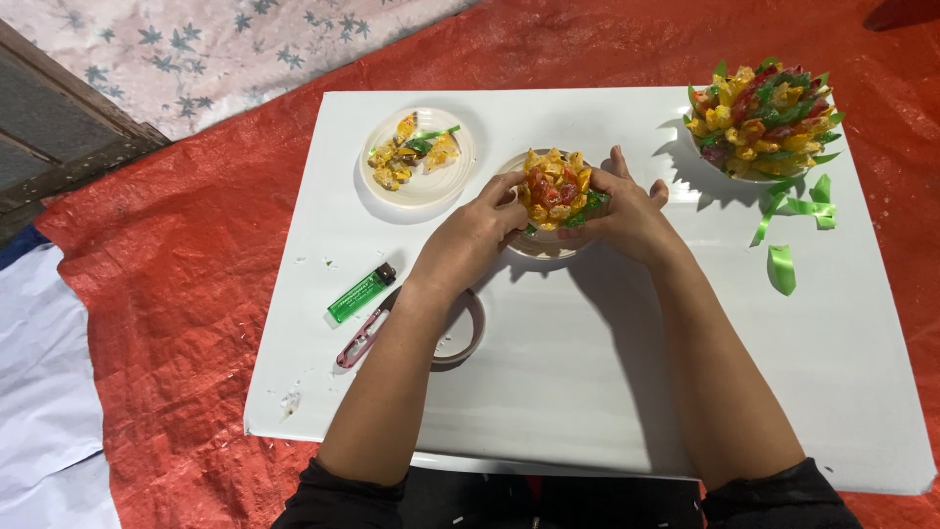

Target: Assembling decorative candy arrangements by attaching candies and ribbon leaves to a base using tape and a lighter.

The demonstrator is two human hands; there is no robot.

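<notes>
Both hands are closing around a small bundle of yellow, red and green wrapped pieces [555, 189], a rosette-shaped cluster. The left hand [477, 233] is cupping its left flank, fingers curled in and pressing against the wrappers. The right hand [630, 211] is doing the same from the right, thumb and fingertips pinching the green fringe at the lower right edge. Neither hand is spread; both are clamped on the cluster.

The cluster is sitting directly between the two hands, over a shallow white dish [548, 243] at table centre; whether it is resting on the dish or lifted just clear, I cannot tell. It is roughly round, with no marked long axis, top face turned up toward the camera. Both hands are equally near, one each side.

Containers: a white plate [419, 186] to the left is holding a few loose yellow wrapped pieces with a bit of green. A white bowl [729, 172] at the far right is carrying a larger finished cluster [763, 116] of the same colours, well apart from the hands.

Green ribbon scraps [795, 220] are lying just beside that bowl. Under the left forearm, a roll of tape [460, 333], small pink-handled snips [364, 336] and a green lighter [360, 293] are lying on the white table [587, 392].
</notes>
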